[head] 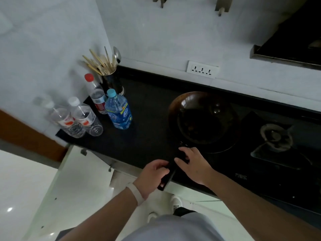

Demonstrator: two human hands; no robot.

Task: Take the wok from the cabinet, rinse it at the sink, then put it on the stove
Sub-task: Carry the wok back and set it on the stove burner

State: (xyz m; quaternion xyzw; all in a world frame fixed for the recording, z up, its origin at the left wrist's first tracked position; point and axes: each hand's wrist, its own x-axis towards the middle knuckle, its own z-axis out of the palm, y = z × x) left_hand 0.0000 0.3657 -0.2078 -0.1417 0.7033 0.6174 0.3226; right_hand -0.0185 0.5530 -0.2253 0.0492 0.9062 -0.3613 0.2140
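The dark round wok [203,119] sits over the left burner of the black stove [286,180], its long black handle pointing toward me. My left hand [152,176], with a pale band on the wrist, is closed around the lower end of the handle. My right hand [192,162] grips the handle higher up, close to the wok's bowl. The burner under the wok is hidden by it.
A bare right burner [276,136] lies to the right of the wok. Several plastic bottles [119,110] and a chopstick holder [112,80] stand at the counter's left end. A white cabinet door [66,188] hangs open below. A range hood [295,40] is at top right.
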